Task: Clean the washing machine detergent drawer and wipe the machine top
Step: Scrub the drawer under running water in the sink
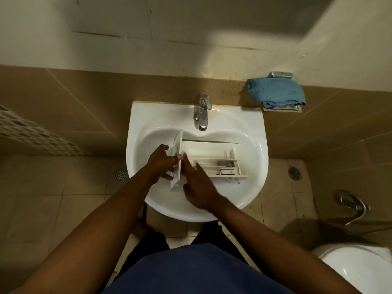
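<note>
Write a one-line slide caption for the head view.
Left hand grips the detergent drawer in the sink; right hand touches it.

Drawer (212,160) off-white, grey insert in one compartment. Sink (254,132) glossy white, dark specks (235,180) by the drawer's near edge. Tap (202,111) chrome. Cloth (275,92) blue, on a silver holder (280,74). Wall: cream above (106,28), tan tile (84,98) below with pale grout lines. Floor (42,198) beige tile, dark grout, stained in spots. Basket (31,134) white, grid of square holes. Toilet (360,268) white. Hose (352,204) chrome. Shirt (201,272) navy, trousers (210,232) dark.
</note>
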Action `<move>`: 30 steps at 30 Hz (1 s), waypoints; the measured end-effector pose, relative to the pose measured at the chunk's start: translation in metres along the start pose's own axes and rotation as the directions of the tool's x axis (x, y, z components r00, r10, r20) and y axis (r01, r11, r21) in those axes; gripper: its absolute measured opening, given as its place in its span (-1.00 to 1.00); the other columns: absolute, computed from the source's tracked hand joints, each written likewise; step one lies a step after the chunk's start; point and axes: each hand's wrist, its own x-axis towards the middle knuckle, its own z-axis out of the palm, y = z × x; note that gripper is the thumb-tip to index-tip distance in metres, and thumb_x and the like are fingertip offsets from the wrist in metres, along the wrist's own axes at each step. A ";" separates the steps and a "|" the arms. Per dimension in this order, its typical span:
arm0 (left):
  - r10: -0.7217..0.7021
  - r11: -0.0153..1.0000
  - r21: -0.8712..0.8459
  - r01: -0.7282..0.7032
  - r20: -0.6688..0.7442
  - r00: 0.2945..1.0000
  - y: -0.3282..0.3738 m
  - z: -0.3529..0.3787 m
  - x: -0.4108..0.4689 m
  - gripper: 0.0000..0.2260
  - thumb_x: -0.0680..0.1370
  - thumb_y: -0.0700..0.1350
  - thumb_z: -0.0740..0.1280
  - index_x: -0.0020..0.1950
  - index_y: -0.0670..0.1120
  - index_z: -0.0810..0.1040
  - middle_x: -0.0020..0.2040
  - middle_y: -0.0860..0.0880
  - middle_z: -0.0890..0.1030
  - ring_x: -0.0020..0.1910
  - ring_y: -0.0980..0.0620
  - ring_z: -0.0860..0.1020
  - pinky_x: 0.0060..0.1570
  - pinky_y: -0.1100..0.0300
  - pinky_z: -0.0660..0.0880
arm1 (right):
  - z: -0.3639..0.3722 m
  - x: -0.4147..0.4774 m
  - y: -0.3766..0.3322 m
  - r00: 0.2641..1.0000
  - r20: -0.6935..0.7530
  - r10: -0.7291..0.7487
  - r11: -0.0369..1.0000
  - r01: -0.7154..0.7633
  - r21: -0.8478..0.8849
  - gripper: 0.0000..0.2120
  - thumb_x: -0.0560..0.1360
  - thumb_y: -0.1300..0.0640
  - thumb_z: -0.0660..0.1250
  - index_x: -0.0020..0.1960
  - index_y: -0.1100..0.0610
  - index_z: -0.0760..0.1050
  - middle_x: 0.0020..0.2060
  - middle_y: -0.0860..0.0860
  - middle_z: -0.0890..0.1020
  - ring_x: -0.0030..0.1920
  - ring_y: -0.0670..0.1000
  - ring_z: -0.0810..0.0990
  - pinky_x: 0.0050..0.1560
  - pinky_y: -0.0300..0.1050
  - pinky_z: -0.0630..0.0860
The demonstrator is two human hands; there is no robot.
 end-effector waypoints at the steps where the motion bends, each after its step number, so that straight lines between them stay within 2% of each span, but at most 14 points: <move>1: -0.001 1.000 0.006 0.001 -0.005 1.000 0.001 0.000 -0.001 -0.34 0.55 -0.05 0.49 0.56 -0.02 0.24 0.19 -0.20 0.59 -0.01 -0.17 0.66 -0.23 -0.10 0.68 | 0.004 -0.010 0.002 0.998 -0.019 -0.065 0.995 0.063 -0.083 -0.17 0.54 0.29 0.23 0.64 0.27 -0.19 0.52 0.17 0.39 0.46 0.15 0.45 0.61 0.17 0.09; 3: 0.006 1.000 0.023 -0.005 -0.017 1.000 0.003 0.001 -0.002 -0.42 0.57 -0.08 0.47 0.52 -0.04 0.32 0.17 -0.21 0.60 -0.01 -0.17 0.66 -0.20 -0.14 0.69 | -0.003 -0.021 0.008 0.987 -0.044 -0.154 0.980 0.147 -0.134 -0.24 0.52 0.28 0.22 0.64 0.29 -0.04 0.46 0.14 0.49 0.37 0.11 0.54 0.59 0.13 0.18; 4: 0.014 0.999 0.036 -0.014 -0.013 1.000 0.005 0.002 -0.002 -0.48 0.57 -0.09 0.46 0.49 -0.05 0.37 0.16 -0.20 0.61 0.00 -0.17 0.66 -0.18 -0.17 0.69 | -0.013 -0.019 0.012 0.990 -0.062 -0.123 0.991 0.120 -0.061 -0.29 0.52 0.30 0.24 0.63 0.26 0.10 0.39 0.10 0.56 0.34 0.08 0.56 0.54 0.09 0.29; 6: 0.028 0.998 0.064 -0.028 0.006 1.000 0.009 0.002 -0.005 -0.55 0.59 -0.09 0.44 0.46 -0.05 0.44 0.14 -0.18 0.62 0.03 -0.16 0.65 -0.17 -0.22 0.68 | -0.034 -0.003 0.022 0.992 -0.119 0.039 0.986 -0.019 0.167 -0.47 0.49 0.35 0.27 0.46 0.21 0.45 0.22 0.06 0.68 0.24 0.05 0.65 0.34 0.03 0.53; 8: 0.017 0.996 0.087 -0.022 0.055 0.998 0.012 0.001 -0.009 -0.52 0.59 -0.09 0.44 0.49 -0.02 0.42 0.16 -0.15 0.61 0.07 -0.16 0.64 -0.16 -0.24 0.68 | -0.048 0.024 0.034 0.929 -0.251 0.270 0.891 -0.143 0.431 -0.65 0.47 0.40 0.28 0.17 0.18 0.66 0.05 0.08 0.74 0.07 0.07 0.72 0.17 0.08 0.63; 9: 0.007 0.995 0.098 -0.016 0.093 0.996 0.012 0.000 -0.011 -0.48 0.58 -0.12 0.45 0.50 0.00 0.39 0.18 -0.15 0.60 0.08 -0.16 0.63 -0.16 -0.24 0.67 | -0.055 0.040 0.038 0.866 -0.268 0.422 0.776 -0.192 0.601 -0.71 0.48 0.41 0.29 0.06 0.17 0.69 -0.03 0.09 0.75 0.00 0.10 0.73 0.11 0.12 0.66; 11: 0.008 0.995 0.099 -0.024 0.160 0.987 0.009 -0.002 -0.015 -0.37 0.54 -0.24 0.47 0.55 0.02 0.32 0.19 -0.18 0.60 0.09 -0.20 0.63 -0.17 -0.23 0.67 | -0.069 0.071 0.041 0.750 -0.106 0.653 0.410 -0.232 0.882 -0.77 0.52 0.42 0.29 -0.01 0.21 0.68 -0.08 0.20 0.74 -0.07 0.18 0.73 0.07 0.14 0.68; 13: 0.037 0.995 0.079 -0.053 0.194 0.980 0.006 -0.004 -0.016 -0.31 0.53 -0.32 0.45 0.59 -0.01 0.29 0.17 -0.20 0.61 0.09 -0.23 0.63 -0.19 -0.21 0.68 | -0.086 0.093 0.043 0.717 0.091 0.691 0.108 -0.227 0.968 -0.80 0.56 0.42 0.25 0.04 0.32 0.65 -0.02 0.30 0.71 -0.03 0.24 0.71 0.11 0.11 0.67; 15: 0.053 0.996 0.060 -0.068 0.224 0.973 0.003 -0.004 -0.015 -0.31 0.54 -0.35 0.43 0.60 -0.01 0.28 0.16 -0.20 0.63 0.09 -0.22 0.64 -0.18 -0.20 0.68 | -0.098 0.107 0.042 0.720 0.215 0.660 -0.063 -0.231 0.971 -0.80 0.59 0.40 0.21 0.07 0.41 0.61 0.01 0.34 0.70 0.02 0.28 0.69 0.15 0.12 0.65; 17: 0.051 0.998 0.031 -0.061 0.252 0.966 0.001 -0.002 -0.013 -0.34 0.55 -0.35 0.40 0.59 0.00 0.29 0.16 -0.19 0.63 0.10 -0.21 0.64 -0.12 -0.25 0.67 | -0.102 0.116 0.039 0.728 0.275 0.628 -0.156 -0.228 0.961 -0.74 0.64 0.36 0.14 0.04 0.43 0.59 -0.05 0.34 0.69 -0.03 0.27 0.69 0.15 0.16 0.64; 21: 0.048 0.998 -0.043 -0.037 0.272 0.961 -0.004 -0.006 -0.007 -0.39 0.58 -0.34 0.37 0.58 0.02 0.32 0.20 -0.21 0.63 0.14 -0.24 0.64 -0.03 -0.36 0.62 | -0.098 0.127 0.041 0.712 0.318 0.626 -0.209 -0.240 0.948 -0.66 0.65 0.34 0.01 0.04 0.46 0.53 -0.11 0.34 0.66 -0.12 0.26 0.68 0.03 0.15 0.67; 23: 0.051 0.997 -0.076 -0.030 0.296 0.954 -0.005 -0.011 -0.004 -0.39 0.58 -0.32 0.39 0.58 0.03 0.34 0.19 -0.23 0.65 0.13 -0.24 0.66 -0.02 -0.37 0.61 | -0.089 0.123 0.043 0.709 0.338 0.619 -0.144 -0.321 0.936 -0.66 0.64 0.34 -0.02 0.07 0.45 0.52 -0.08 0.35 0.67 -0.04 0.30 0.69 0.06 0.17 0.66; 26: 0.073 0.995 -0.088 -0.046 0.338 0.938 -0.006 -0.012 -0.005 -0.40 0.57 -0.30 0.42 0.55 0.04 0.36 0.16 -0.23 0.68 0.13 -0.21 0.67 -0.02 -0.36 0.62 | -0.067 0.105 0.034 0.739 0.357 0.571 -0.041 -0.409 0.912 -0.67 0.61 0.39 0.03 0.16 0.39 0.55 0.10 0.33 0.67 0.16 0.31 0.66 0.24 0.20 0.60; 30: 0.090 0.993 -0.107 -0.056 0.342 0.935 -0.009 -0.015 -0.005 -0.42 0.57 -0.34 0.40 0.53 0.04 0.40 0.14 -0.21 0.69 0.11 -0.20 0.68 -0.03 -0.33 0.63 | -0.044 0.064 0.001 0.798 0.317 0.513 0.096 -0.421 0.902 -0.65 0.60 0.42 0.12 0.13 0.18 0.63 0.07 0.14 0.71 0.10 0.11 0.68 0.25 0.09 0.57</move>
